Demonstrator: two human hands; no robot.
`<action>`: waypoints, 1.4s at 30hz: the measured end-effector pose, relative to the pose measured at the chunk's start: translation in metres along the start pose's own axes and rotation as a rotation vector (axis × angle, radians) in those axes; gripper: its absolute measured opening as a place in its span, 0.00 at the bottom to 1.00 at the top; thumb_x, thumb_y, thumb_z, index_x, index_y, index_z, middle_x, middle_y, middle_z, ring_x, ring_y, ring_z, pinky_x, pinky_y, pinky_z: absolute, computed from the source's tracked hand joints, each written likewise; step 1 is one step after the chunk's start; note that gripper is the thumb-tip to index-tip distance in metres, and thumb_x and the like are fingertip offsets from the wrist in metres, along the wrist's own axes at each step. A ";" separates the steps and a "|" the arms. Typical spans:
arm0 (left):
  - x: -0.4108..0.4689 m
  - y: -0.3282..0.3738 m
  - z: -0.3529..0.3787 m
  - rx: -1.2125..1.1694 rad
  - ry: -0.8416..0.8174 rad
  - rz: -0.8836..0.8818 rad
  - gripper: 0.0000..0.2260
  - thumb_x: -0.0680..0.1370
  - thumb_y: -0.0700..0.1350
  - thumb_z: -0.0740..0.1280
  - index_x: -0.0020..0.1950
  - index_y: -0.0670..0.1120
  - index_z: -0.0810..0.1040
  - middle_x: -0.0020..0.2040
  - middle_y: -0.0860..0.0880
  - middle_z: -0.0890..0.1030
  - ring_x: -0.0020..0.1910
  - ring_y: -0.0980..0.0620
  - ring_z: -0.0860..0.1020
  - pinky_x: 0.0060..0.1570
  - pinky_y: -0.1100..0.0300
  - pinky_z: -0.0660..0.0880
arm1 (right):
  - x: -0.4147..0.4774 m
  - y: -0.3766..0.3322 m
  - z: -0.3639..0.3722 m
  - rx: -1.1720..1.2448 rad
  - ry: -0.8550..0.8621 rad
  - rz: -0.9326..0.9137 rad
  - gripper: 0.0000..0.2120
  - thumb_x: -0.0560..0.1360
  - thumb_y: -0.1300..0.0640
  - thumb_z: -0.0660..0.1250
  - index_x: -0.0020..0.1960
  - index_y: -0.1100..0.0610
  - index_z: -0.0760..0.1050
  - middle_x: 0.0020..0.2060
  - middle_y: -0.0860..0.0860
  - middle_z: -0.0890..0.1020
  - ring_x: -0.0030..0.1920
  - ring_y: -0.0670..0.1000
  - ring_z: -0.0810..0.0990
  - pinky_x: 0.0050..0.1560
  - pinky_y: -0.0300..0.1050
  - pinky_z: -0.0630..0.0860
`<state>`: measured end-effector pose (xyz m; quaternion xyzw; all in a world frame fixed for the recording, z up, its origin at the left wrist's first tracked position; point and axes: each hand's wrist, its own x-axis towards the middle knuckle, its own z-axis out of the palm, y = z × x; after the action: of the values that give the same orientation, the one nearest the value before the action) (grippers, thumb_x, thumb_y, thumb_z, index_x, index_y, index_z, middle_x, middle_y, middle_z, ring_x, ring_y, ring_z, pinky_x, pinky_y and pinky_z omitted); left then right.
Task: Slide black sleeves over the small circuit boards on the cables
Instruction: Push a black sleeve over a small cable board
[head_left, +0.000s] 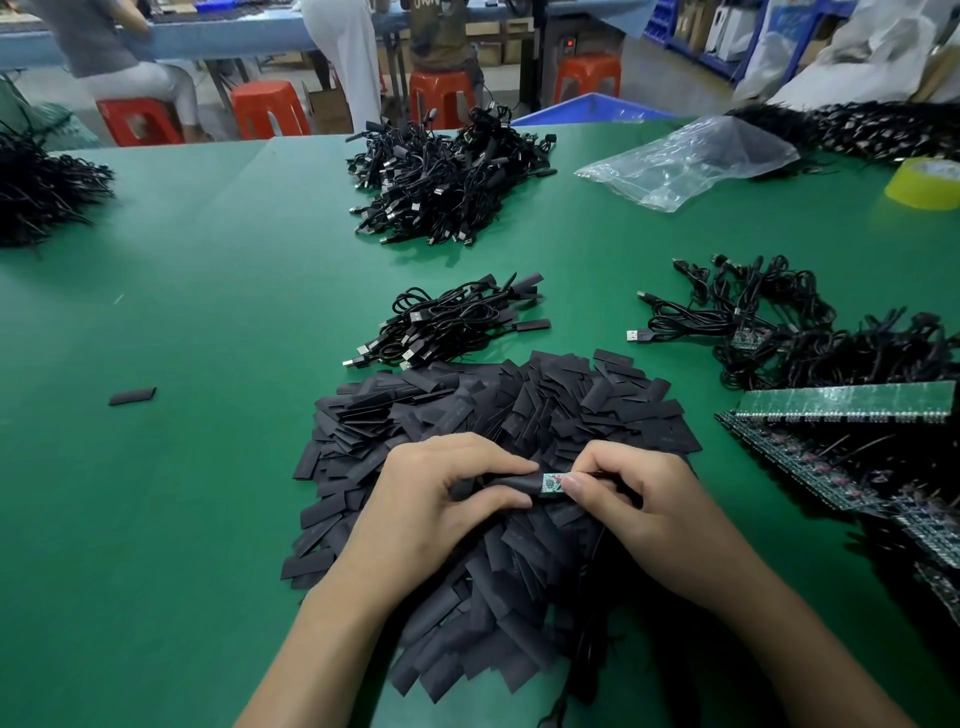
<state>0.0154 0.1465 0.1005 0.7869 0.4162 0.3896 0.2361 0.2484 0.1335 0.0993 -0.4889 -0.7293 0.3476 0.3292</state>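
Head view had my left hand (447, 504) curled round a black sleeve (511, 484), its mouth facing three o'clock, and my right hand (639, 499) pinching the small circuit board (552, 483) at its three o'clock end. Both lay along one nine-to-three line over the sleeve pile (519, 410). The board's tip seemed just inside, so the sleeve had to travel toward three.

Matt black sleeves (467, 415) heaped on smooth green table (182, 312); crinkled glossy clear plastic bag (691, 161).
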 end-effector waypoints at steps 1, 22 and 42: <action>0.000 0.001 0.000 -0.012 -0.002 0.001 0.10 0.73 0.46 0.79 0.54 0.49 0.88 0.49 0.59 0.86 0.50 0.58 0.84 0.51 0.63 0.78 | 0.000 0.000 0.000 0.017 0.004 0.004 0.12 0.78 0.45 0.65 0.42 0.52 0.76 0.28 0.50 0.70 0.30 0.42 0.65 0.31 0.39 0.61; 0.001 0.012 0.011 -0.035 0.164 -0.071 0.08 0.73 0.42 0.79 0.51 0.47 0.88 0.47 0.57 0.86 0.49 0.59 0.83 0.51 0.65 0.76 | 0.001 -0.002 0.006 -0.155 0.287 -0.258 0.03 0.77 0.58 0.71 0.46 0.50 0.79 0.40 0.41 0.81 0.43 0.42 0.81 0.44 0.36 0.74; 0.001 0.019 0.015 -0.080 0.186 -0.102 0.08 0.73 0.43 0.79 0.51 0.48 0.88 0.47 0.57 0.86 0.50 0.57 0.83 0.52 0.67 0.75 | 0.001 0.003 0.008 -0.253 0.392 -0.318 0.06 0.77 0.49 0.71 0.49 0.51 0.82 0.44 0.39 0.83 0.47 0.41 0.81 0.48 0.40 0.77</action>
<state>0.0369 0.1365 0.1051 0.7149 0.4600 0.4649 0.2472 0.2428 0.1340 0.0931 -0.4635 -0.7567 0.0966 0.4509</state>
